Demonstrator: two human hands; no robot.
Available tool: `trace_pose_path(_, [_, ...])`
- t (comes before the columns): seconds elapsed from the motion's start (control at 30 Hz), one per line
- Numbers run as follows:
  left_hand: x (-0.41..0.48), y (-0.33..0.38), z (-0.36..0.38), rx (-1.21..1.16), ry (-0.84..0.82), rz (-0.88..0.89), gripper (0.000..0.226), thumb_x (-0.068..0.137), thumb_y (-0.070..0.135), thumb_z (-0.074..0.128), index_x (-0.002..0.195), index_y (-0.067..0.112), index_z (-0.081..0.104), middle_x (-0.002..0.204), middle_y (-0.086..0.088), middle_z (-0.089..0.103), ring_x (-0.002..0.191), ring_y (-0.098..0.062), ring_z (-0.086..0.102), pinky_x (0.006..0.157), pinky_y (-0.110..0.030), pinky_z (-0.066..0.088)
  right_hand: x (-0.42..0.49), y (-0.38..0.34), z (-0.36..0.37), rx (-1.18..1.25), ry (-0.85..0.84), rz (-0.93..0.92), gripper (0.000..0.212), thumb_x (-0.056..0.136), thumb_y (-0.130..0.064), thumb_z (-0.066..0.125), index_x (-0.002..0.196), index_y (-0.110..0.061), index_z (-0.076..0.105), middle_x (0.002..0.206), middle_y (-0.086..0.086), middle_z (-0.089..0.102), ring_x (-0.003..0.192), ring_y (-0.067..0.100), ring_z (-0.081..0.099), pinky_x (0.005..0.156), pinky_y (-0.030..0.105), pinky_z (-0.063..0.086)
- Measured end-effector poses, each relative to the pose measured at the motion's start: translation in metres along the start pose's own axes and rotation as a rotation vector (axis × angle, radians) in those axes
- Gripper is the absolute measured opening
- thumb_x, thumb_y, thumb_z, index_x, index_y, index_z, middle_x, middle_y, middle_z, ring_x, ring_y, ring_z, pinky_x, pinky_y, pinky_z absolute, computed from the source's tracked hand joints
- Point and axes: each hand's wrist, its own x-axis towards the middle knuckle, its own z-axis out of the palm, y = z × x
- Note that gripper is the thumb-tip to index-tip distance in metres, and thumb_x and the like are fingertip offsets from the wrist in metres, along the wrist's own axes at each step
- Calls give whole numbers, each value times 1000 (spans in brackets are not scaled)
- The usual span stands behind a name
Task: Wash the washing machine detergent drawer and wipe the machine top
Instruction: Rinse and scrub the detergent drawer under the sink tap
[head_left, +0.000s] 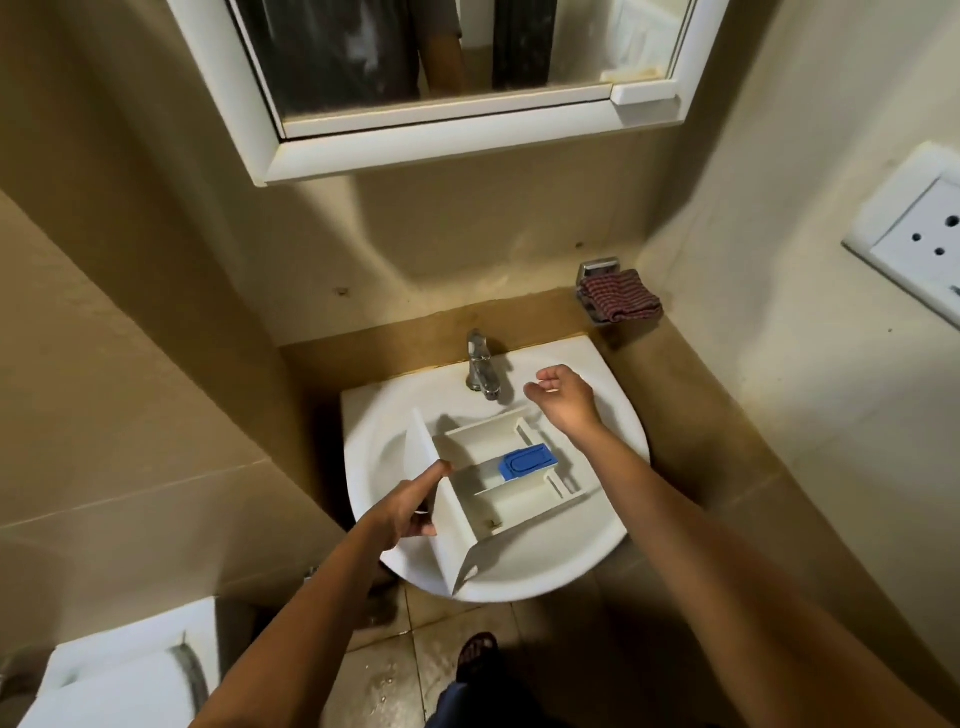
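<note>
Drawer: the white detergent drawer (498, 483) lies tilted in the sink (613, 525), front panel nearest the person, probably so water can reach its compartments; a blue insert (527, 461) sits inside.
Left hand: the left hand (410, 506) steadies the front panel, fingers loosely extended against it, not wrapped around.
Right hand: the right hand (563, 397) hovers beside the tap (480, 371), fingers curled open and empty, likely going for the handle.
Room: beige tiled walls, mirror (441, 57) above, a striped cloth (621, 301) on a wall holder, damp floor.

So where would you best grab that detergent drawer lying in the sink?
Probably by the wide front panel of the detergent drawer, from the left, where the left hand already touches it. It is flat, stands tall and juts over the sink rim; the compartment walls look thinner.
</note>
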Motion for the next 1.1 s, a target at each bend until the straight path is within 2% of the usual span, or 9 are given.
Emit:
trace_pose_path(0.2, [25,22,2,101,-40,-73,78,45,68,65,94,8,65,83,-9,52,71,-22,56,65,-28,58,39,-30,22,-164,-73,-86,42,85,-20,69,120,-2,56,114,13,63,106,26,59,85,30,45])
trace_pose_path(0.27, [38,27,-1,133,-74,-90,77,48,67,64,98,9,68,84,-8,58,71,-21,61,64,-27,56,52,-38,32,-184,-105,-122,38,84,-17,69,117,0,59,101,7,64,97,22,59,75,24,44])
trace_pose_path(0.37, [38,28,3,160,-90,-80,66,57,64,63,96,11,69,76,-2,62,65,-16,62,62,-25,54,56,-43,42,-262,-126,-175,14,82,-12,70,94,-6,65,77,-1,62,80,20,61,62,25,47])
trace_pose_path(0.47, [48,30,2,160,-72,-84,69,56,64,64,96,9,66,74,-2,55,63,-16,59,58,-23,53,67,-39,57,-349,-99,-187,17,77,-12,73,89,-4,66,88,12,70,80,24,65,68,32,51])
trace_pose_path(0.57, [54,29,0,162,-65,-91,88,46,69,64,107,5,65,82,-5,54,70,-18,60,61,-25,55,71,-35,64,-358,-64,-180,23,76,-18,75,94,-5,66,91,11,70,82,25,65,69,30,51])
trace_pose_path(0.77, [68,26,3,184,-84,-102,97,50,73,62,118,3,63,92,-9,56,78,-20,60,64,-24,56,82,-29,65,-462,-54,-233,20,84,-14,68,101,-6,66,100,14,69,91,27,65,77,33,54])
trace_pose_path(0.97, [76,20,16,170,-27,-102,65,84,63,58,118,8,55,97,-5,61,89,-19,63,75,-28,56,89,-21,65,-332,-9,-210,13,87,-13,62,99,-13,68,93,8,71,83,23,66,72,32,55])
trace_pose_path(1.03, [76,19,21,194,20,-102,61,85,63,57,116,10,54,95,-4,61,86,-17,61,69,-25,54,95,-18,61,-320,-10,-212,19,88,-11,59,103,-16,69,96,7,72,86,23,66,76,34,55])
trace_pose_path(1.1, [79,17,23,189,46,-119,66,82,66,57,116,10,55,100,-6,63,90,-19,63,73,-28,55,101,-15,58,-328,-44,-228,22,89,-10,59,107,-17,69,100,6,72,90,22,66,80,36,55])
